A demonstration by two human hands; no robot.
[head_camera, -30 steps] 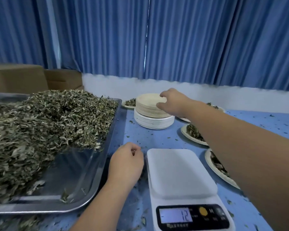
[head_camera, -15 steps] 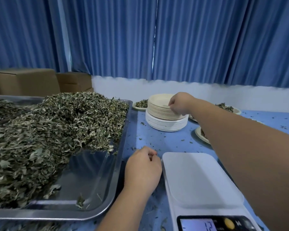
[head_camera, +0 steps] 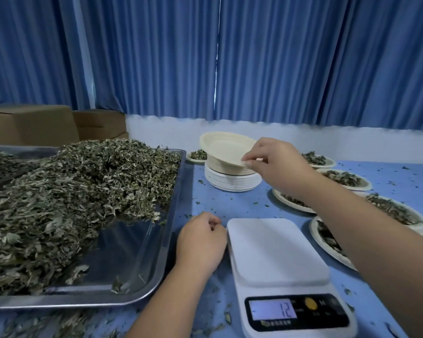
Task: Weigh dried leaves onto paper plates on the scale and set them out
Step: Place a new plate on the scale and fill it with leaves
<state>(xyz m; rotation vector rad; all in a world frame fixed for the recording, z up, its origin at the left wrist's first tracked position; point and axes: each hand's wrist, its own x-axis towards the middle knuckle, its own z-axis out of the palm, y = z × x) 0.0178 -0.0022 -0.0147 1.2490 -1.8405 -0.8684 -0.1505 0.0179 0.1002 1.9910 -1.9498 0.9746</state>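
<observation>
My right hand pinches the near rim of an empty cream paper plate, tilted up above the stack of paper plates at the table's middle back. A white digital scale stands bare in front of me, its display reading 12. My left hand rests on the blue table just left of the scale, fingers loosely curled, holding nothing I can see. A big heap of dried leaves fills the metal tray on the left.
Several paper plates with leaf portions lie at the right, partly behind my right forearm; one more filled plate sits behind the stack. Leaf crumbs litter the blue tabletop. Cardboard boxes and blue curtains stand at the back.
My right hand has lifted the top plate off the stack, tilting it up. The left hand stays beside the scale. The scale still reads 12.
</observation>
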